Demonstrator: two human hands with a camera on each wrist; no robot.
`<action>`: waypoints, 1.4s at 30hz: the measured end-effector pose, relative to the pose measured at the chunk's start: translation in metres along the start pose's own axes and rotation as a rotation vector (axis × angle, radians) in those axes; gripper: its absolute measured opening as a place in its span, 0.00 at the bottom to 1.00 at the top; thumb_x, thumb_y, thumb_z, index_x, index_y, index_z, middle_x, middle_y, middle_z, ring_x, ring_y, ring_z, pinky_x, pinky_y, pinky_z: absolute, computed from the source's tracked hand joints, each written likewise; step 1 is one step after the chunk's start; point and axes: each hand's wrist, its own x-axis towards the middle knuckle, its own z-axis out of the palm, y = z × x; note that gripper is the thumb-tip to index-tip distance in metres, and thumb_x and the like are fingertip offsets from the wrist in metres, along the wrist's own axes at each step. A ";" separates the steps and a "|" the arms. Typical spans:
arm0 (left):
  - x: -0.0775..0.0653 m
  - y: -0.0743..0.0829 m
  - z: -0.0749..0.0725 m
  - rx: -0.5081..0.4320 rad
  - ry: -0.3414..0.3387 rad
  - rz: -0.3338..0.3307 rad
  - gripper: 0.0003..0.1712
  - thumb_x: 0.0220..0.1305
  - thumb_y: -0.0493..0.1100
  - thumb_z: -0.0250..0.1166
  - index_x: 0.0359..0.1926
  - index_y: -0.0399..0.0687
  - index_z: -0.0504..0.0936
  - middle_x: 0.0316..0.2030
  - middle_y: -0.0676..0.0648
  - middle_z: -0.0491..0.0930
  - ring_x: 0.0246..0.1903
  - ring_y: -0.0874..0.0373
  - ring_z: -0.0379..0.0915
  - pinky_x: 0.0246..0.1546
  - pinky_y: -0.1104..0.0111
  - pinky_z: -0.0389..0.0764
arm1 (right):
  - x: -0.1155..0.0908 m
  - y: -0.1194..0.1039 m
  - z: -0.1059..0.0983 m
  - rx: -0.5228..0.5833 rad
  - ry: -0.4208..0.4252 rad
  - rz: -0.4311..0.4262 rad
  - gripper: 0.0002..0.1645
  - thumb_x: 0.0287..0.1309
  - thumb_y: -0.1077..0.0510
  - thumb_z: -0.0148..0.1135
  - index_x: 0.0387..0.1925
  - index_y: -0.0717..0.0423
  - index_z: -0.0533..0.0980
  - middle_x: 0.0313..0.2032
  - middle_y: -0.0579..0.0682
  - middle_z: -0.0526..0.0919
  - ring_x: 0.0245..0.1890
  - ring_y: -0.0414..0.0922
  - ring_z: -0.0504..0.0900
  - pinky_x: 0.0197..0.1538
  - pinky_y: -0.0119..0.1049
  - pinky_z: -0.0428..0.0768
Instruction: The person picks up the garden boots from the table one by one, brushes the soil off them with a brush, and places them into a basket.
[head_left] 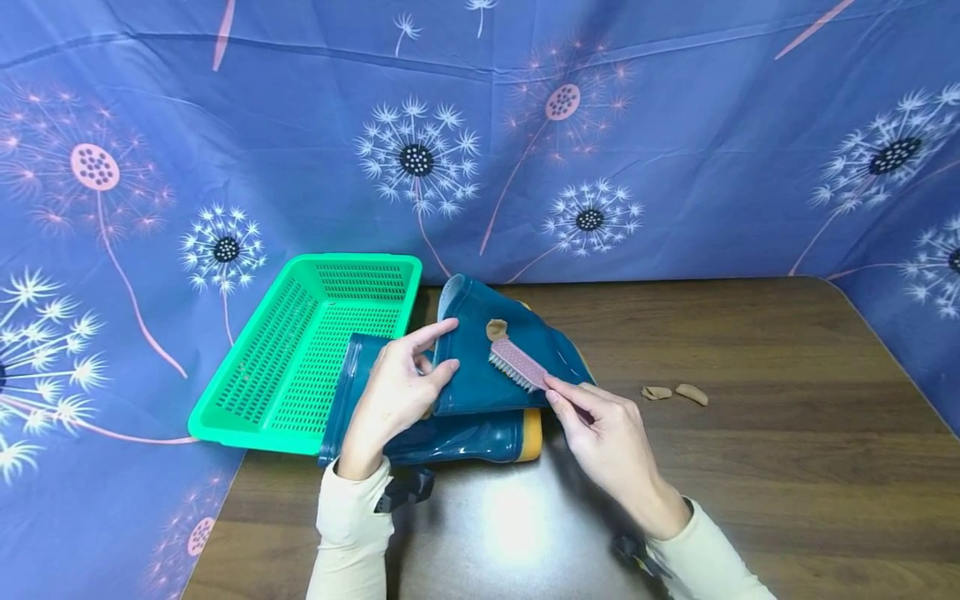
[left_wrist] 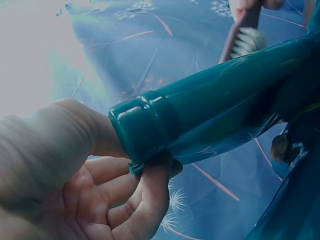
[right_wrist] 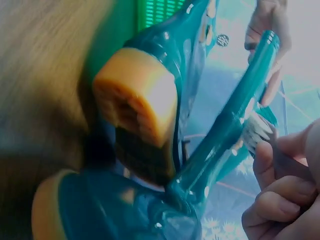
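Note:
A teal rubber boot (head_left: 468, 375) lies tilted over a second teal boot (head_left: 450, 442), whose yellow heel (head_left: 532, 435) points right. At the upper boot's open top, my left hand (head_left: 401, 383) pinches the rim between thumb and fingers; the left wrist view shows the shaft (left_wrist: 215, 105) flattened there. A tan, mud-like patch (head_left: 497, 330) sits on the shaft. My right hand (head_left: 611, 442) holds a pink scrubbing brush (head_left: 521, 362) by its end. Its pale bristles (right_wrist: 257, 131) are right at the shaft, just below the patch in the head view.
A green plastic basket (head_left: 225, 437) stands at the left, beside the boots. Two small tan pieces (head_left: 692, 393) lie on the wooden table (head_left: 787, 467) to the right. Behind it hangs a blue cloth (head_left: 675, 150) with dandelion prints.

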 end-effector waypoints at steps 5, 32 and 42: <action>0.000 0.001 0.000 0.001 -0.008 -0.002 0.31 0.73 0.38 0.68 0.74 0.61 0.77 0.17 0.49 0.67 0.14 0.52 0.65 0.15 0.66 0.63 | 0.000 0.002 -0.001 -0.083 -0.013 -0.045 0.16 0.64 0.63 0.74 0.53 0.50 0.90 0.20 0.36 0.75 0.18 0.29 0.59 0.20 0.23 0.54; 0.001 0.000 -0.003 -0.002 -0.028 -0.029 0.31 0.74 0.39 0.67 0.75 0.63 0.76 0.17 0.48 0.67 0.14 0.50 0.66 0.15 0.65 0.64 | 0.012 0.013 -0.039 -0.350 0.002 0.202 0.13 0.69 0.54 0.69 0.51 0.48 0.91 0.30 0.53 0.93 0.16 0.46 0.77 0.21 0.38 0.60; 0.000 0.000 -0.003 -0.015 -0.027 -0.030 0.31 0.74 0.39 0.67 0.74 0.62 0.76 0.17 0.48 0.67 0.15 0.50 0.67 0.16 0.65 0.66 | 0.008 0.012 -0.024 -0.331 -0.021 -0.054 0.13 0.65 0.57 0.73 0.50 0.49 0.92 0.21 0.43 0.82 0.14 0.34 0.63 0.18 0.30 0.57</action>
